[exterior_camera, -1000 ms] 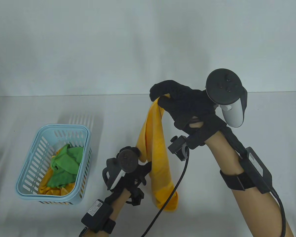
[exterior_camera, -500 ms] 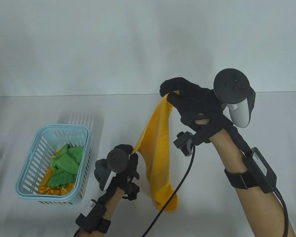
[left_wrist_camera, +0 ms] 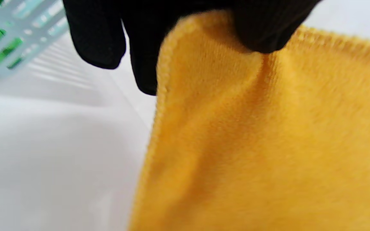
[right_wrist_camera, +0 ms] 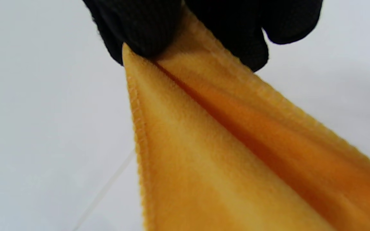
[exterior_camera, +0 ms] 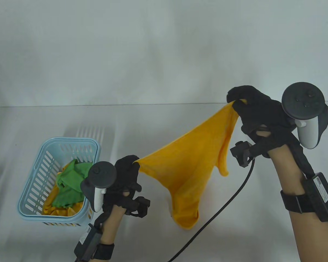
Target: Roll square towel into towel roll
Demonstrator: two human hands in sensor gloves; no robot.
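Observation:
An orange-yellow square towel (exterior_camera: 191, 161) hangs spread between both hands above the white table (exterior_camera: 158, 122). My left hand (exterior_camera: 127, 170) pinches one corner low and near the front. My right hand (exterior_camera: 248, 105) pinches another corner higher up, to the right. The cloth sags in the middle and its lowest tip (exterior_camera: 187, 219) hangs toward the table. Up close in the left wrist view, black gloved fingers (left_wrist_camera: 259, 29) clamp the towel (left_wrist_camera: 262, 144) at its hemmed edge. The right wrist view shows fingers (right_wrist_camera: 146, 29) gripping a folded corner of the towel (right_wrist_camera: 230, 154).
A light blue slotted basket (exterior_camera: 32, 191) stands at the front left and holds green (exterior_camera: 71, 182) and yellow cloths. A black cable (exterior_camera: 224, 207) runs from my right wrist down across the table. A pale wall (exterior_camera: 153, 49) rises behind the table's far edge.
My hands have moved apart: the right one went right, the left one went left. The towel has opened from a narrow hanging strip into a wide spread sheet.

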